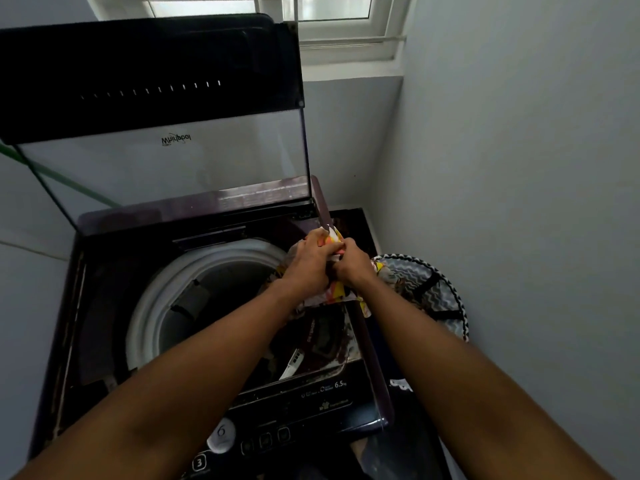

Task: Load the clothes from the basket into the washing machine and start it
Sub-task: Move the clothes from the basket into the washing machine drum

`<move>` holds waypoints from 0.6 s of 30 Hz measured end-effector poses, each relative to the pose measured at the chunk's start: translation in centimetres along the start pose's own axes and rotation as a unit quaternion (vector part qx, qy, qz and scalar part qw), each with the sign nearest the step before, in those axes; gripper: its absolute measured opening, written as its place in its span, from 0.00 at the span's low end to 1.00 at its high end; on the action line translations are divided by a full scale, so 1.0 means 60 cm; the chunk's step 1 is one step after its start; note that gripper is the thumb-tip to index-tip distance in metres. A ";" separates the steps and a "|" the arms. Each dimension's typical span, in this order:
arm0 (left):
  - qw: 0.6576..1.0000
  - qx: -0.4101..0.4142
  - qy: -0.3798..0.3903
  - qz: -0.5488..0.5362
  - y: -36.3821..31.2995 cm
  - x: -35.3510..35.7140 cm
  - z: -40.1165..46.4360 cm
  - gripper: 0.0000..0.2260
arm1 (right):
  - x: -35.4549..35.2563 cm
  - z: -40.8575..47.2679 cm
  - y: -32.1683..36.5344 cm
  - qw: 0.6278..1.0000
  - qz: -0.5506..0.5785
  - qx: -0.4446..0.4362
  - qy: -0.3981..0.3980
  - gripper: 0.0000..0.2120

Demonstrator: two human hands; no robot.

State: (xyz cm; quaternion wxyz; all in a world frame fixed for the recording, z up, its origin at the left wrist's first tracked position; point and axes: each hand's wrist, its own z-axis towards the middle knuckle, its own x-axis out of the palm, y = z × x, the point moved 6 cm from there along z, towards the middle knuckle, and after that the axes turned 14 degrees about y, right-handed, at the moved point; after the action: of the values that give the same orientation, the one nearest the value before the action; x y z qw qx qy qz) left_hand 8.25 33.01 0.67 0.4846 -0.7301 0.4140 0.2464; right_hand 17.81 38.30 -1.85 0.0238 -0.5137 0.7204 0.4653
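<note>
The washing machine (367, 407) is showing a dark purple body, its drum rim (152, 306) looking white and its raised lid (149, 81) black above clear glass. The garment (334, 294) is displaying a yellow, orange, pink and white print. The basket (446, 299) is wearing grey-and-white zigzags with a black-and-white edge.

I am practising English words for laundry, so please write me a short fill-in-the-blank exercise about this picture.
1. Both hands hold one patterned yellow, orange and white cloth in a shared ____.
2. The dark top-loading washing machine has its glass lid ____.
3. The round zigzag-patterned laundry basket stands to the ____ of the machine.

Missing words: grip; open; right
</note>
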 end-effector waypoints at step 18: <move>0.978 0.068 -0.100 -0.171 0.018 -0.043 -0.049 0.30 | 0.005 -0.066 0.118 0.980 -0.141 -0.089 -0.108 0.16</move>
State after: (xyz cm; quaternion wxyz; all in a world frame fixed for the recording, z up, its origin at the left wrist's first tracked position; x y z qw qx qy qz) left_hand 5.82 31.07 3.29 0.6075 -0.7268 0.2481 0.2028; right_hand 14.06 35.60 4.82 0.1208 -0.5569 0.5898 0.5722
